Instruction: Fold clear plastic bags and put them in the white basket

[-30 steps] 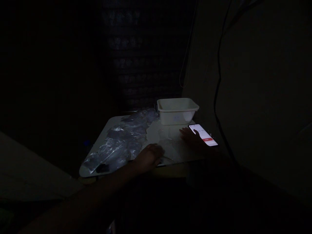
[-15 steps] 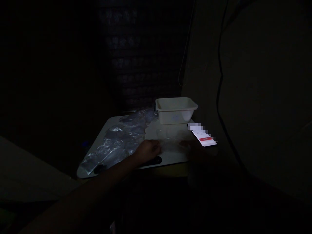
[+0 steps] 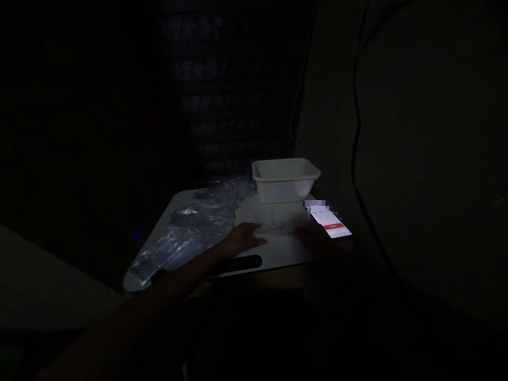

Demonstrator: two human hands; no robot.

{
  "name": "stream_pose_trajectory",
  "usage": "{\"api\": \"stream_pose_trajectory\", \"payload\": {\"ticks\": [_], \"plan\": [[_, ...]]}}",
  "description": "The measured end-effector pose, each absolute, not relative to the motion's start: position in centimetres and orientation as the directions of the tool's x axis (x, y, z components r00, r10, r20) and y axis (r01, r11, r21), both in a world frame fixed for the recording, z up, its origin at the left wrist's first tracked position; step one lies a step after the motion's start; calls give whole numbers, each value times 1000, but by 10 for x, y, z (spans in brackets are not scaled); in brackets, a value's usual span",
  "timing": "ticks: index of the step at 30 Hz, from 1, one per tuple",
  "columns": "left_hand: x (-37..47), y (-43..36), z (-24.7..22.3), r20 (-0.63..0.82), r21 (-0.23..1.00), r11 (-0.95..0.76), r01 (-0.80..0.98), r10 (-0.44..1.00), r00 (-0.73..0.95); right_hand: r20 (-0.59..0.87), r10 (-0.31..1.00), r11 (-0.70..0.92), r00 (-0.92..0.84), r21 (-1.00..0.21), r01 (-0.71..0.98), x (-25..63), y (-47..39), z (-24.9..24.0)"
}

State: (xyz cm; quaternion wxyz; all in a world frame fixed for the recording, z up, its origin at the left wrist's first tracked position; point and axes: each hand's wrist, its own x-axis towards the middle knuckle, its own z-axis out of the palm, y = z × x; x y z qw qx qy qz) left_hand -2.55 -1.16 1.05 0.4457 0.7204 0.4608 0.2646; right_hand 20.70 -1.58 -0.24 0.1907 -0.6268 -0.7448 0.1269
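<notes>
My left hand [image 3: 241, 238] is over the white board, its fingers and thumb stretched forward and apart. Just beyond its fingertips lies a thin clear plastic bag [image 3: 273, 219], flat and hard to make out in the dim light. My right hand [image 3: 311, 234] is at the bag's right side, close to the phone; its fingers are too dark and blurred to read. To the left, a spread of crinkled clear plastic bags [image 3: 186, 233] covers much of the board.
The white board [image 3: 286, 251] has a dark handle slot [image 3: 242, 263] at its near edge. A cream plastic tub [image 3: 283, 190] stands at the back. A lit phone [image 3: 333, 225] lies at the right. A dark cable [image 3: 357, 132] hangs along the right wall.
My left hand's fingers have gone from curled to stretched out. My right hand has come slightly up, now overlapping the phone's lower left edge. The plastic between the hands has shifted slightly.
</notes>
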Motion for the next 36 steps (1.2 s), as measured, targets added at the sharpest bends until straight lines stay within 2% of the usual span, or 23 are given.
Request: {"api": "stream_pose_trajectory", "payload": {"ticks": [6,10,16,19,25,30,36], "plan": [[-17,-1,-3,77,844,-214,491,956,284,114,977,213,-180,-583,784,205,-7,-2],[-15,-1,-3,87,888,-184,423,968,237,87,979,196,-185,-663,722,203,-8,-5],[-19,2,-7,-42,970,-9,244,978,204,40,985,154,-169,-645,748,204,-6,-5],[-20,4,-7,-106,975,58,214,970,221,40,979,180,-198,-622,762,202,-7,1],[-20,5,-10,-118,968,58,245,964,240,144,969,249,-203,-594,765,200,-9,4],[-21,6,-14,-112,964,49,263,967,230,208,977,175,-55,-623,762,200,-9,1],[-22,5,-14,-100,970,41,240,966,239,116,992,121,-54,-701,703,197,-13,1]]}}
